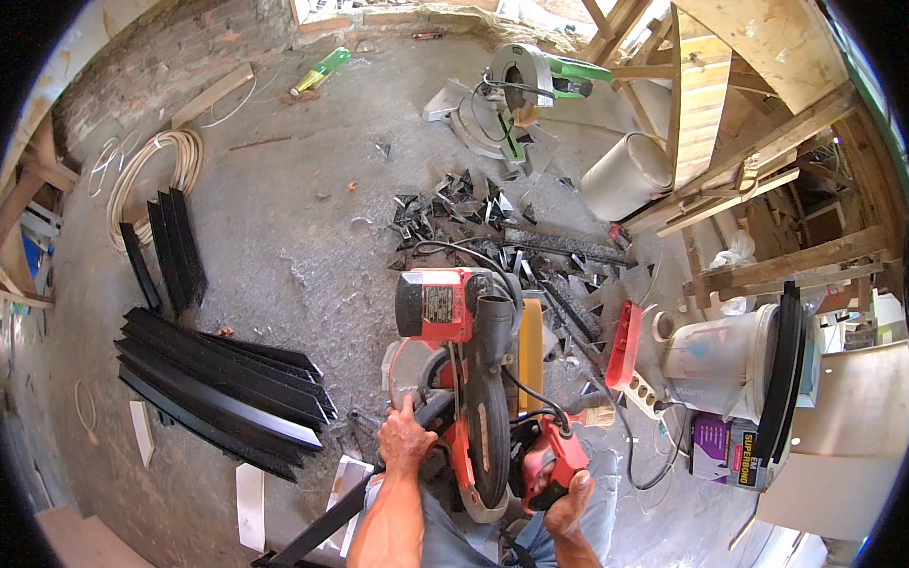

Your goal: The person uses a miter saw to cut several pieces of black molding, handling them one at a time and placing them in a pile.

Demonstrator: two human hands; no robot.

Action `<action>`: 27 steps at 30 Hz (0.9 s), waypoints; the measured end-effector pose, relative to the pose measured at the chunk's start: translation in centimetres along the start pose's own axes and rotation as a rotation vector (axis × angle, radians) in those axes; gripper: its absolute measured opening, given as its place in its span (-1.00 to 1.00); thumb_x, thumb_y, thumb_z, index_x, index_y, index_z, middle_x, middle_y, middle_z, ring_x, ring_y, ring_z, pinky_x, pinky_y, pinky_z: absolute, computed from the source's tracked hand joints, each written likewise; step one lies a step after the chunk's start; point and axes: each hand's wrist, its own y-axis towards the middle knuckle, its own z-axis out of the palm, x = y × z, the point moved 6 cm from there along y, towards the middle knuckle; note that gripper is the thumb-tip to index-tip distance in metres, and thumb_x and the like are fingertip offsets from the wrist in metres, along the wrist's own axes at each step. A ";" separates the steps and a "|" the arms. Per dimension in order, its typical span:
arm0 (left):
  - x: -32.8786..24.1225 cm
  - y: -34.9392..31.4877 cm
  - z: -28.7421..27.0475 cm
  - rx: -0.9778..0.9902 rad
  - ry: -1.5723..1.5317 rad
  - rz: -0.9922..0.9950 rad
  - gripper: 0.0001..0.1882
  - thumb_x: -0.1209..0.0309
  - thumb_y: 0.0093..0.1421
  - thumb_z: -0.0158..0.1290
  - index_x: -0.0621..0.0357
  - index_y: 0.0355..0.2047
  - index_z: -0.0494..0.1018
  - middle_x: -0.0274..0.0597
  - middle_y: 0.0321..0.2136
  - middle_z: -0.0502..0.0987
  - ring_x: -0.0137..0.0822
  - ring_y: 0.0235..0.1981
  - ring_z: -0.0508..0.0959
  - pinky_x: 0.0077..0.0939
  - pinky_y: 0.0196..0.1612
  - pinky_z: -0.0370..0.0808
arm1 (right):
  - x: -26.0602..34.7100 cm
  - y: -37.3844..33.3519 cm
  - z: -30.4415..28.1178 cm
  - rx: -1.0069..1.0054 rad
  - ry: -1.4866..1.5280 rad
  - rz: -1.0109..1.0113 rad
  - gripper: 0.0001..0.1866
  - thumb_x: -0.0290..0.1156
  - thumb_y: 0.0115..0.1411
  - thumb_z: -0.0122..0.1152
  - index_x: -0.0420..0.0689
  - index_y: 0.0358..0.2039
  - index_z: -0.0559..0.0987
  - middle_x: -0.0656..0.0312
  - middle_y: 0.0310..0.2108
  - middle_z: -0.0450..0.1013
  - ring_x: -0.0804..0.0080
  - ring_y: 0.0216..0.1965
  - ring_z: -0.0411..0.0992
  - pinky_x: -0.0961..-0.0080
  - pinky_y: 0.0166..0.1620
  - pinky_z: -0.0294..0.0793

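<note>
Hands work a red mitre saw (473, 383) that stands on the concrete floor (293, 240), low in the middle of the view. Its long axis runs from the person toward the far wall, the motor housing at the far end and the blade guard pointing back at the person.

The right hand (567, 505) has its grip wrapped round the saw's red handle (551, 461), just right of the blade guard. The left hand (405, 441) lies on a black strip (333, 519) just left of the saw, fingers spread and pressing down, nothing enclosed in its grip. That strip runs slantwise from the saw's base down and left, toward the person's knee.

Left of the saw, more black strips (223, 387) lie stacked, their long axes running from upper left to lower right, with a few shorter ones (168, 254) beyond them near a coil of pale hose (155, 164). Beyond the saw, black offcuts (452, 209) litter the floor, and a second saw (513, 87), grey with a green handle, stands farther off.

Right of the red saw lies a red and white power strip (632, 363). Next to it a white bucket (722, 360) lies on its side, and a purple box (726, 450) with a yellow label sits below that. A timber frame (761, 173) rises well right of the saw.
</note>
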 end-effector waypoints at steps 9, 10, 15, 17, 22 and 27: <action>0.1 -0.1 0.0 -0.012 -0.013 -0.012 -0.33 0.35 -0.16 0.25 -0.06 0.05 0.37 0.17 -0.20 0.55 0.19 -0.16 0.61 0.01 -0.07 0.56 | 0.3 -0.1 0.3 0.006 -0.012 -0.015 -0.13 0.45 0.19 -0.09 -0.30 -0.31 0.51 0.22 -0.61 0.42 0.48 -0.63 0.38 0.56 -0.56 0.34; 0.0 -0.2 -0.2 -0.034 -0.032 -0.019 -0.35 0.41 -0.18 0.21 -0.07 0.02 0.37 0.14 -0.24 0.57 0.20 -0.16 0.60 0.03 -0.07 0.55 | 0.4 -0.1 0.3 0.002 -0.012 -0.020 -0.13 0.45 0.19 -0.09 -0.30 -0.31 0.51 0.22 -0.62 0.42 0.48 -0.63 0.38 0.56 -0.56 0.34; 0.1 -0.1 -0.1 -0.043 -0.027 -0.017 -0.35 0.40 -0.18 0.22 -0.10 0.03 0.37 0.13 -0.25 0.57 0.19 -0.16 0.60 0.02 -0.07 0.55 | 0.6 0.0 0.5 -0.009 -0.026 -0.045 -0.13 0.45 0.19 -0.09 -0.31 -0.32 0.51 0.22 -0.62 0.42 0.49 -0.63 0.37 0.56 -0.57 0.33; 0.1 -0.1 0.0 -0.049 -0.025 -0.013 -0.35 0.40 -0.18 0.23 -0.10 0.03 0.38 0.13 -0.24 0.57 0.18 -0.16 0.60 0.02 -0.07 0.55 | 0.3 -0.1 0.3 0.003 -0.015 -0.036 -0.13 0.45 0.20 -0.09 -0.31 -0.32 0.52 0.22 -0.62 0.42 0.49 -0.63 0.38 0.56 -0.57 0.33; 0.2 0.0 0.2 -0.013 0.001 0.011 -0.28 0.06 -0.10 0.35 -0.05 0.07 0.37 0.18 -0.19 0.54 0.19 -0.17 0.62 0.01 -0.11 0.57 | -0.4 -0.1 0.0 0.006 -0.017 -0.053 -0.13 0.45 0.20 -0.10 -0.31 -0.33 0.52 0.22 -0.62 0.42 0.49 -0.64 0.38 0.57 -0.57 0.32; 0.4 0.1 0.4 -0.008 0.005 0.024 -0.29 0.09 -0.10 0.34 -0.05 0.07 0.36 0.19 -0.19 0.55 0.20 -0.17 0.61 0.03 -0.10 0.56 | 0.1 -0.2 0.5 -0.008 -0.021 -0.033 -0.13 0.45 0.20 -0.11 -0.30 -0.40 0.50 0.22 -0.63 0.38 0.49 -0.63 0.37 0.57 -0.54 0.37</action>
